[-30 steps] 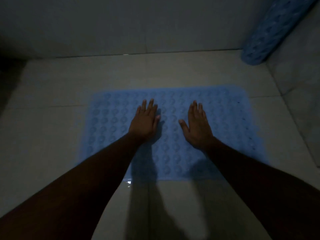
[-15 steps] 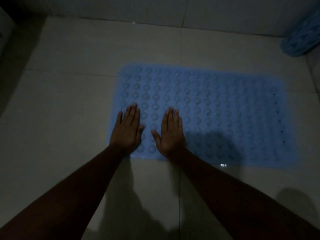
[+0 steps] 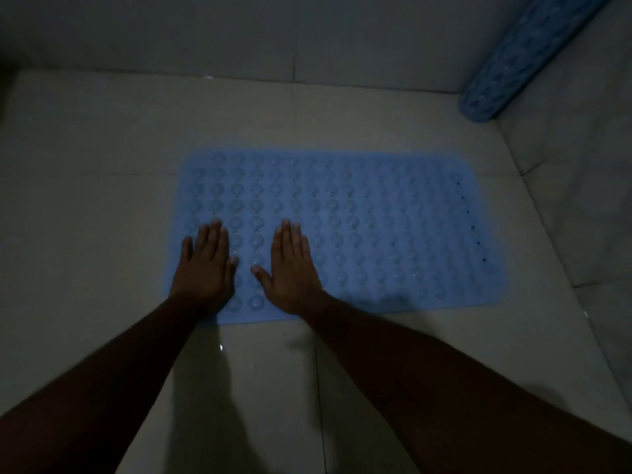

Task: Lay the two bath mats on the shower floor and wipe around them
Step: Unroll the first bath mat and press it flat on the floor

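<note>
Bath mat (image 3: 359,234), the blue one, lies spread flat on the tiled shower floor (image 3: 102,206), its long side running across the room, the bubbled pattern showing over the whole sheet and a line of small dark holes down its right end. It sits out in the open floor, apart from the back wall (image 3: 239,35), with pale tile bare on every side of it. The light is dim and the person's arms throw shadows onto the tiles nearest us.

Over in the far right corner the second mat (image 3: 523,56) is rolled into a tube and leans tilted, its lower end down where floor and walls meet, well apart from the flat one.

Down on the flat mat's near left part, both hands are pressed palm-down. The left hand (image 3: 205,268) is flat and released, fingers straight and close together, gripping nothing, right at the mat's left edge with the little-finger side about over the border. The right hand (image 3: 290,268) lies just beside it, equally flat and empty, thumb stuck out toward the left hand, a strip of blue showing between the two
</note>
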